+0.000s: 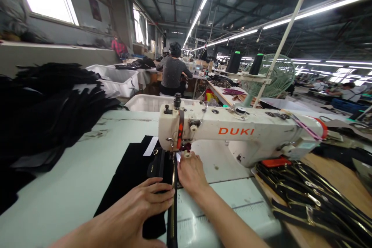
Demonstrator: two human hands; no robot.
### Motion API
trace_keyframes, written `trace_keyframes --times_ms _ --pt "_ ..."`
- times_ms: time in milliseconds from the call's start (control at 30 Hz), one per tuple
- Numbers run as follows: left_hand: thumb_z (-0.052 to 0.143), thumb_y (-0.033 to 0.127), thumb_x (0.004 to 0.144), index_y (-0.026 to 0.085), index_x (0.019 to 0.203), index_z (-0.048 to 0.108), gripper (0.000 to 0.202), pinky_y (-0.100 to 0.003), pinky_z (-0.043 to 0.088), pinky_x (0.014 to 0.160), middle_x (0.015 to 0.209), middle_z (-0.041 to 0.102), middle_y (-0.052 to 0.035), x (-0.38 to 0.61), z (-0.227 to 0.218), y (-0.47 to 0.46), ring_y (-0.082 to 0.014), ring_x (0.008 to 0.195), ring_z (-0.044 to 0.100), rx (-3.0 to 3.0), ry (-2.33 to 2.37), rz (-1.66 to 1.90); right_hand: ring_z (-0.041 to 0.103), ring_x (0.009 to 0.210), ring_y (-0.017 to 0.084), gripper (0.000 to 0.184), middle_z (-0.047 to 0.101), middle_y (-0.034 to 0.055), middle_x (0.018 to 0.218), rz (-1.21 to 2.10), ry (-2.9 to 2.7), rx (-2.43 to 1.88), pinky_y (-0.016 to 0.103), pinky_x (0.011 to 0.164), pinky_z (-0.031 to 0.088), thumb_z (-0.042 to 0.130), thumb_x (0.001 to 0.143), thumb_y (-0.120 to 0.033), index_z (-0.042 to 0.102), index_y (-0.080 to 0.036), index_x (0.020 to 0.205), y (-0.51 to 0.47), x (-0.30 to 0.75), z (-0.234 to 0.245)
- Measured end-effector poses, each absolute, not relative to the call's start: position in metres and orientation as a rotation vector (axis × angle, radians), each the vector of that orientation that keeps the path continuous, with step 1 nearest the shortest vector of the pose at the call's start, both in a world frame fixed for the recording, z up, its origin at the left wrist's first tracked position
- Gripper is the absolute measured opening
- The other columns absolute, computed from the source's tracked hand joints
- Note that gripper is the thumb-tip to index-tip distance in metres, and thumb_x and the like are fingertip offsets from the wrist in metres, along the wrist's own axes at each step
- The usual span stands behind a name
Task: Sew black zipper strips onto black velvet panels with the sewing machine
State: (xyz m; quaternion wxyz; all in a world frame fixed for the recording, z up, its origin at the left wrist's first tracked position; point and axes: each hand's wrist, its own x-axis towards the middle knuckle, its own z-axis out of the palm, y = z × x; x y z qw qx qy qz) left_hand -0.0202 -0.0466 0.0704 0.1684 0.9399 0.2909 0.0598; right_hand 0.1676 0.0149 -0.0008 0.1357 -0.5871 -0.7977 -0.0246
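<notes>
A black fabric panel [123, 178] lies flat on the sewing machine table, with a small leather tab [153, 168], a ring and a white strip [150, 146] on it. A black zipper [172, 217] with gold teeth runs along its right edge, under the needle area of the white sewing machine [209, 126]. My left hand [142, 203] rests over the panel, fingers stretched flat to the zipper. Close by the presser foot, my right hand [192, 172] is at the zipper's right side, fingers drawn together beside a small white piece; the machine head partly hides its fingertips.
Black fabric pieces [58, 100] are piled at the left. Black zippers [308, 197] with gold teeth and metal pulls lie on a board at the right. White bins [116, 79] stand beyond the table. A person [173, 69] sits ahead, near a fan [274, 75] and thread cones [234, 62].
</notes>
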Motion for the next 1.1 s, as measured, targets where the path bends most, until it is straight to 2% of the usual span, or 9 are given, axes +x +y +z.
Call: trace_keyframes --times_ms 100,200,400,567,767,900,967,1033,1100 --pt "0.079 0.049 0.075 0.02 0.127 0.065 0.062 -0.046 0.038 0.112 0.134 0.061 -0.0111 -0.022 0.064 -0.043 -0.0318 0.125 0.057 2.712 0.758 0.23 0.058 0.101 0.028 0.021 0.067 0.0125 0.102 -0.066 -2.325 -1.678 0.039 0.084 0.045 0.045 0.098 -0.018 0.066 -0.017 0.101 0.018 0.166 0.003" --pt "0.075 0.051 0.079 0.022 0.128 0.064 0.059 -0.046 0.039 0.111 0.133 0.063 -0.0096 -0.025 0.056 -0.041 -0.0312 0.123 0.058 2.728 0.698 0.276 0.06 0.097 0.027 0.022 0.067 0.0136 0.104 -0.057 -2.307 -1.698 0.039 0.084 0.046 0.043 0.097 -0.015 0.065 -0.015 0.102 0.017 0.164 0.005" --pt "0.075 0.05 0.079 0.026 0.131 0.063 0.058 -0.043 0.045 0.106 0.134 0.063 -0.0072 -0.028 0.047 -0.04 -0.0305 0.126 0.055 2.735 0.712 0.337 0.059 0.101 0.026 0.024 0.066 0.0135 0.106 -0.012 -2.265 -1.725 0.037 0.085 0.045 0.042 0.099 -0.019 0.065 -0.016 0.105 0.015 0.164 0.005" --pt "0.075 0.048 0.079 0.024 0.129 0.064 0.056 -0.042 0.046 0.105 0.131 0.065 -0.0073 -0.026 0.046 -0.039 -0.0295 0.124 0.057 2.751 0.698 0.28 0.061 0.096 0.025 0.025 0.068 0.0135 0.101 -0.013 -2.24 -1.754 0.037 0.083 0.046 0.042 0.099 -0.017 0.066 -0.013 0.102 0.016 0.163 0.008" --pt "0.073 0.048 0.082 0.024 0.132 0.062 0.056 -0.043 0.043 0.108 0.135 0.062 -0.008 -0.027 0.046 -0.041 -0.0296 0.128 0.053 2.756 0.739 0.262 0.056 0.111 0.024 0.018 0.063 0.0072 0.114 -0.036 -2.263 -1.647 0.044 0.094 0.044 0.053 0.098 -0.024 0.064 -0.016 0.109 0.056 0.161 0.0" --pt "0.07 0.052 0.084 0.026 0.14 0.053 0.064 -0.048 0.036 0.113 0.142 0.055 -0.0073 -0.035 0.045 -0.047 -0.0308 0.13 0.052 2.745 0.755 0.221 0.055 0.113 0.026 0.016 0.062 0.0145 0.116 -0.044 -2.272 -1.549 0.041 0.096 0.045 0.055 0.094 -0.016 0.065 -0.014 0.106 0.054 0.179 -0.002" --pt "0.073 0.053 0.081 0.029 0.143 0.049 0.07 -0.047 0.038 0.112 0.145 0.053 -0.0058 -0.039 0.043 -0.05 -0.0316 0.131 0.051 2.748 0.783 0.255 0.055 0.114 0.026 0.021 0.059 0.0173 0.12 -0.056 -2.289 -1.456 0.04 0.095 0.047 0.054 0.092 -0.011 0.063 -0.011 0.111 0.038 0.19 -0.001" --pt "0.075 0.053 0.078 0.032 0.142 0.05 0.071 -0.043 0.044 0.108 0.143 0.054 -0.0047 -0.041 0.041 -0.054 -0.0314 0.128 0.052 2.761 0.814 0.335 0.057 0.111 0.022 0.023 0.062 0.013 0.117 -0.05 -2.354 -1.31 0.037 0.096 0.047 0.055 0.09 -0.008 0.062 -0.014 0.111 0.021 0.199 -0.001" --pt "0.074 0.05 0.079 0.033 0.137 0.055 0.063 -0.037 0.048 0.103 0.135 0.06 -0.0039 -0.04 0.041 -0.056 -0.0294 0.121 0.057 2.782 0.827 0.444 0.058 0.111 0.02 0.027 0.064 0.0071 0.116 -0.006 -2.422 -1.134 0.038 0.104 0.044 0.056 0.088 -0.006 0.061 -0.019 0.111 0.009 0.203 -0.005"
